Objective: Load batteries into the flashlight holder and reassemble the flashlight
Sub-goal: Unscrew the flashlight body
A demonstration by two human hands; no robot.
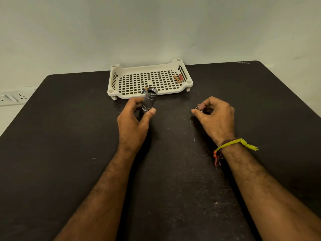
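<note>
My left hand (133, 119) grips a grey metal flashlight body (149, 101), its open threaded end tilted up and away from me. My right hand (215, 115) hovers over the black table with fingers curled, pinching a small shiny part (198, 108) between thumb and fingers; most of that part is hidden. Two batteries (178, 78) lie at the right end of the white perforated tray (121, 70). Another battery (144, 90) shows at the tray's front edge, partly behind the flashlight body.
The tray stands at the back of the black table (69, 136), against a pale wall. A white power strip (12, 98) lies off the table's left edge.
</note>
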